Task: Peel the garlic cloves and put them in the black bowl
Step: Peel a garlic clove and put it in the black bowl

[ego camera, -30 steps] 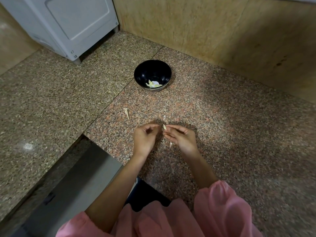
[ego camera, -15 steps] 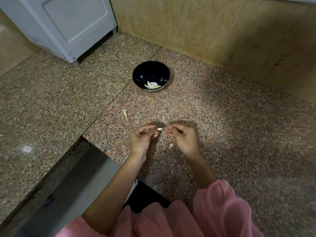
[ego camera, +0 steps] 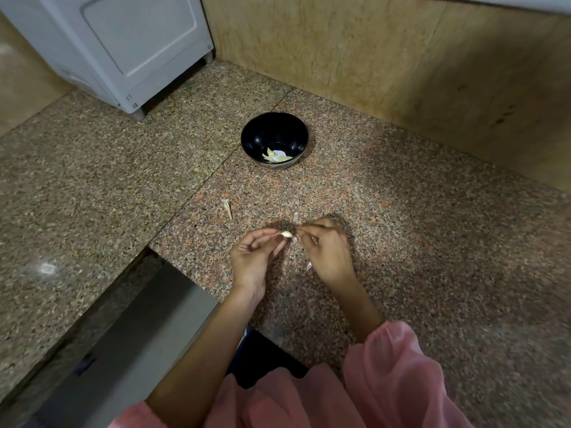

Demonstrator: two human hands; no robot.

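Left hand pinches a garlic clove at its fingertips. Right hand, fingers curled, pinches a scrap of skin beside it. Black bowl stands well apart.

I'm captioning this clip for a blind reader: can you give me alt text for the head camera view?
Over a speckled granite counter, a person's left hand pinches a small pale garlic clove while the right hand pulls at a bit of its papery skin. Farther back stands a round black bowl holding a few peeled cloves, with scraps of skin lying on the counter.
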